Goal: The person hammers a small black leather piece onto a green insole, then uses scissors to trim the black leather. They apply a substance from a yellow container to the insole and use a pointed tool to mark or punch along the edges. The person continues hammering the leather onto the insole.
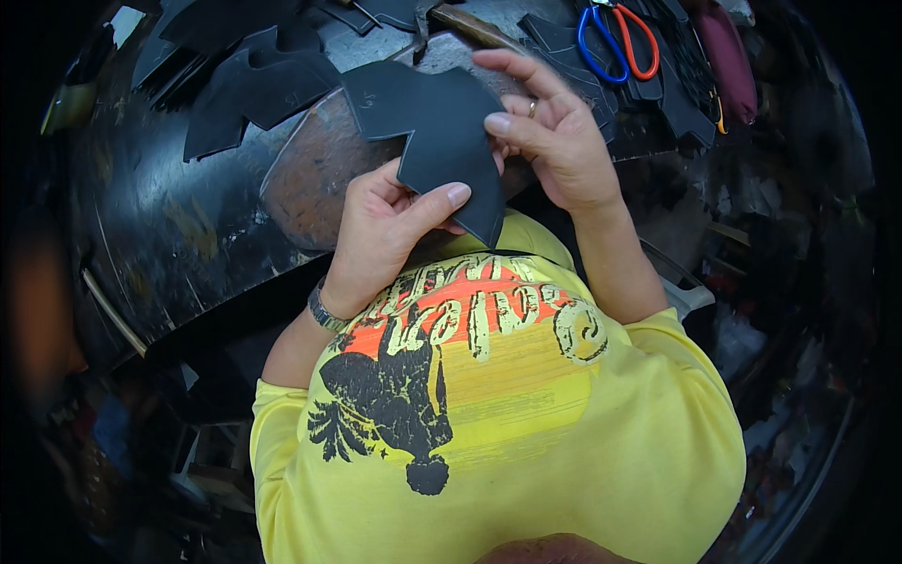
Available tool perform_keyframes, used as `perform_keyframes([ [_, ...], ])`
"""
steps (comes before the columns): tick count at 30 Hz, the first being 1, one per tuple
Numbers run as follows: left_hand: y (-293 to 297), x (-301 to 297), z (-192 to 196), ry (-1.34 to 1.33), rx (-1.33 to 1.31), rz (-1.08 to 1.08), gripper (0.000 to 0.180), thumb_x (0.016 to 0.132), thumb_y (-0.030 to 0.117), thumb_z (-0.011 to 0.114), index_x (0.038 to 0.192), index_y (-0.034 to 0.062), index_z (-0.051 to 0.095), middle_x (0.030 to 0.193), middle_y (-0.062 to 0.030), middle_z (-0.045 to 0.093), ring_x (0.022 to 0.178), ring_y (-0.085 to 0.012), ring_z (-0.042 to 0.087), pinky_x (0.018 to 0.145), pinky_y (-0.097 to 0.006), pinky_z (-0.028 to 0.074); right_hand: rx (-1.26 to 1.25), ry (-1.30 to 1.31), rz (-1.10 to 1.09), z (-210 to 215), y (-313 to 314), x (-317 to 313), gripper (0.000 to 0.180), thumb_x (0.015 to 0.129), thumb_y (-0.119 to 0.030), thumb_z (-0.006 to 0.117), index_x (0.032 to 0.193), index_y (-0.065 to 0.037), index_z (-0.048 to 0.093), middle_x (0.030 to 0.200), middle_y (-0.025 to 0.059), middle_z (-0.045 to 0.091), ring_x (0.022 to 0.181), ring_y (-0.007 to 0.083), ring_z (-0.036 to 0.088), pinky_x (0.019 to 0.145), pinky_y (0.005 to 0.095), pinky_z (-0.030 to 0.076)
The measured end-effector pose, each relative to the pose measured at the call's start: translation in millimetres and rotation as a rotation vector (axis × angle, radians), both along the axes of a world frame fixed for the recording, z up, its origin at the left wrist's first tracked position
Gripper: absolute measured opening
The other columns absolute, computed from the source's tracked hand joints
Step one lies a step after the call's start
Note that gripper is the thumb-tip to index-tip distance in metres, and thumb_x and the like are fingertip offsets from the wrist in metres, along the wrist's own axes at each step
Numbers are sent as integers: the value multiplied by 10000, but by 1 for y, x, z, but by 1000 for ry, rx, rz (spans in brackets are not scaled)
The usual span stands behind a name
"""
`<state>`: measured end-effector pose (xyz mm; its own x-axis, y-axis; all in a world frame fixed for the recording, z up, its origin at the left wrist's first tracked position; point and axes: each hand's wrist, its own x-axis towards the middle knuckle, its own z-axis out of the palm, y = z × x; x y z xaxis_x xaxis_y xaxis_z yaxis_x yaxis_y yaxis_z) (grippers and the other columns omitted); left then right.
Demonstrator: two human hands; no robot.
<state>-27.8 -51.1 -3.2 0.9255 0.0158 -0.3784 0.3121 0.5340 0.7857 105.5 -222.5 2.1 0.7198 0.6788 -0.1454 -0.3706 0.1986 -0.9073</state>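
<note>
A flat, dark cut piece of leather-like sheet (437, 105) with a notch in its left side is raised over the table's near edge. My left hand (381, 224) pinches its lower part, thumb on top and fingers underneath. At the right edge is my right hand (568, 141), its thumb tip against the piece and some fingers curled by the edge, partly hidden. The index finger of that hand is stretched out, apart from the sheet.
Similar dark cut pieces (254, 89) lie stacked at the far left of the dark table (150, 235). Beneath the held piece is a worn brownish slab (305, 179). A wooden-handled tool (479, 28), blue-and-red-handled scissors (628, 47) and a maroon object (729, 66) lie farther back.
</note>
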Motion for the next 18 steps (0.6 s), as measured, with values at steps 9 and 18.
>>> perform_keyframes([
  [9, 3, -1, 1, 7, -8, -68, 193, 979, 90, 690, 1157, 18, 704, 1034, -34, 738, 870, -66, 680, 766, -224, 559, 74, 96, 25, -2, 4, -1, 507, 918, -3, 671, 1404, -18, 525, 783, 39, 660, 602, 72, 607, 545, 185, 491],
  [18, 8, -3, -3, -33, -42, -97, 187, 977, 82, 682, 1150, 15, 706, 1014, -24, 739, 853, -58, 672, 765, -226, 556, 156, 213, 87, -6, 5, 0, 520, 914, 7, 668, 1412, -24, 522, 778, 49, 673, 589, 66, 619, 524, 171, 474],
])
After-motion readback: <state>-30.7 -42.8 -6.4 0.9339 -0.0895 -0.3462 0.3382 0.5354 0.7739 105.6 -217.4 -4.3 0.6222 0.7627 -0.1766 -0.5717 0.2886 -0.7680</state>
